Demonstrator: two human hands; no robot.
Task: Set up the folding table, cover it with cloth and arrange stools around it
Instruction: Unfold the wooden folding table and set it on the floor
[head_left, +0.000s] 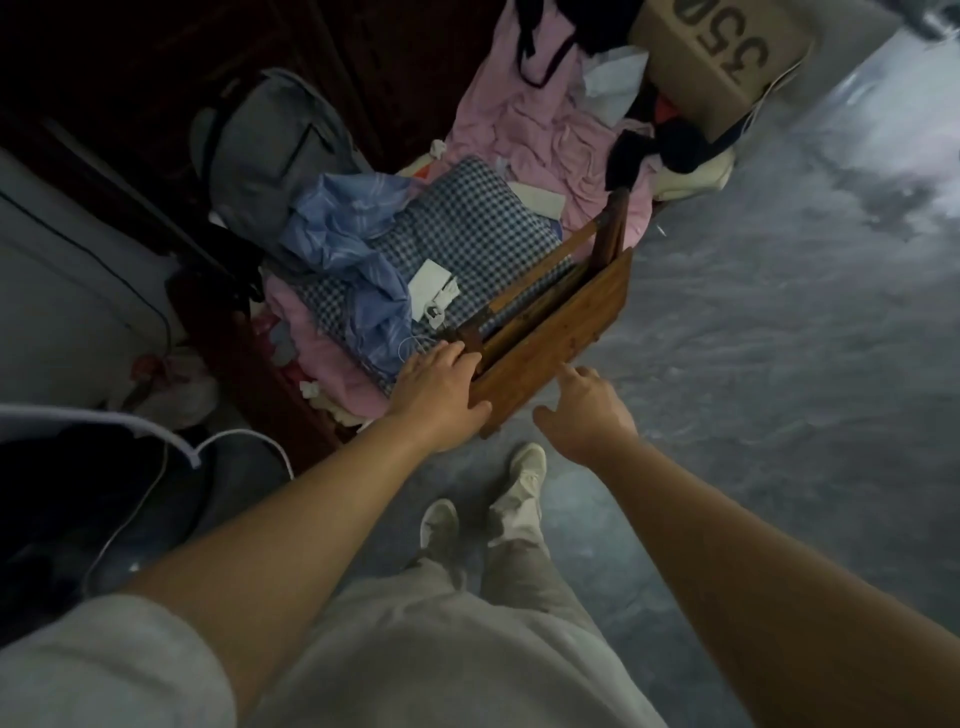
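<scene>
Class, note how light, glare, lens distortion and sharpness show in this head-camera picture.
Head view: dim overall, the upper-left corner almost black; pale glare washes out the floor at upper right; the wide-angle lens stretches the picture's edges; the wooden stool, left hand and right hand look soft, not crisp.

Both arms reach forward, left hand (441, 395) spread flat, right hand (587, 413) loosely open, index extended.
</scene>
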